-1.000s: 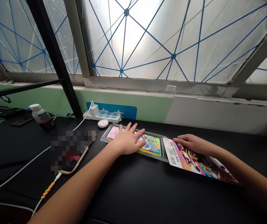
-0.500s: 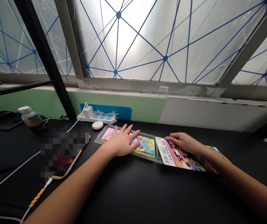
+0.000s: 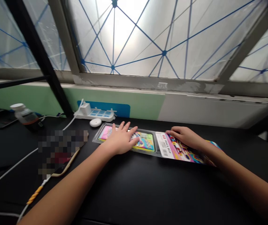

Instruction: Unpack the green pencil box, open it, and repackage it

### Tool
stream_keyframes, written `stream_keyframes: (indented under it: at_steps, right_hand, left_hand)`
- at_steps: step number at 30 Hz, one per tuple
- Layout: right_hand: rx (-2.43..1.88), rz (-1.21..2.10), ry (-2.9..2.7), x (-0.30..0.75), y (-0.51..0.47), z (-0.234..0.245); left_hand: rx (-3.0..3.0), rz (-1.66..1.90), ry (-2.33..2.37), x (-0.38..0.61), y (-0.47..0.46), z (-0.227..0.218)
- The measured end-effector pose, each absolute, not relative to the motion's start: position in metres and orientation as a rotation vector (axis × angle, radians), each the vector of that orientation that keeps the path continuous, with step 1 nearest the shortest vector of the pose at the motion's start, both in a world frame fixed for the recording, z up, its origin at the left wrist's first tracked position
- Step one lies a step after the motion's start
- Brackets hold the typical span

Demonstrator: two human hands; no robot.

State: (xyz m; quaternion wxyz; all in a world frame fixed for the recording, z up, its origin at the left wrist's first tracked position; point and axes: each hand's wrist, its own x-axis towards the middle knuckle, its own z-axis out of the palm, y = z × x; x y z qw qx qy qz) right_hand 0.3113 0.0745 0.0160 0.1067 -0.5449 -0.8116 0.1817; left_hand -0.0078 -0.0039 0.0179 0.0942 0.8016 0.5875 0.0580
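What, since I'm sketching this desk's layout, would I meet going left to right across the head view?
white-capped plastic bottle → white power strip → left hand → right hand

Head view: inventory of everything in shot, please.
frosted window: several panes, white with blue lines, top of view
black metal upright: 1, black, in front of window, left
clear plastic cup: 1, transparent, on sill
wall panel: 1, green and white, below window
power strip: 1, white, against wall
round puck: 1, white, beside power strip
bottle: 1, white cap, desk left
phone: 1, pixelated, gold edge, desk left
cable: 1, white with yellow braid, desk left
blister pack: 1, clear, colourful card inside, desk centre
pencil box sleeve: 1, multicoloured, right of blister pack
desk: 1, black
left hand: flat on blister pack
right hand: on pencil box sleeve
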Motion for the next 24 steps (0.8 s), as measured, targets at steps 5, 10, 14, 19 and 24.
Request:
stream_keyframes:
  at_steps: [5, 10, 14, 19, 24]
  right_hand:
    - [-1.598, 0.55, -2.355, 0.301, 0.075, 0.001]
    - [-1.6, 0.634, -2.307, 0.293, 0.078, -0.012]
    - [-1.596, 0.715, -2.333, 0.303, 0.085, -0.01]
    - [-1.542, 0.883, -2.364, 0.324, 0.096, -0.002]
    - [-1.504, 1.075, -2.435, 0.336, 0.09, 0.012]
  left_hand:
    - [2.32, 0.283, 1.674, 0.008, -0.014, 0.023]
    - [2.152, 0.562, 1.565, 0.027, -0.027, 0.025]
    - [2.052, 0.768, 1.464, 0.025, -0.026, 0.03]
    - [2.109, 1.021, 1.671, -0.01, 0.0, 0.03]
    - [1.877, 1.013, 1.711, -0.033, 0.016, 0.019]
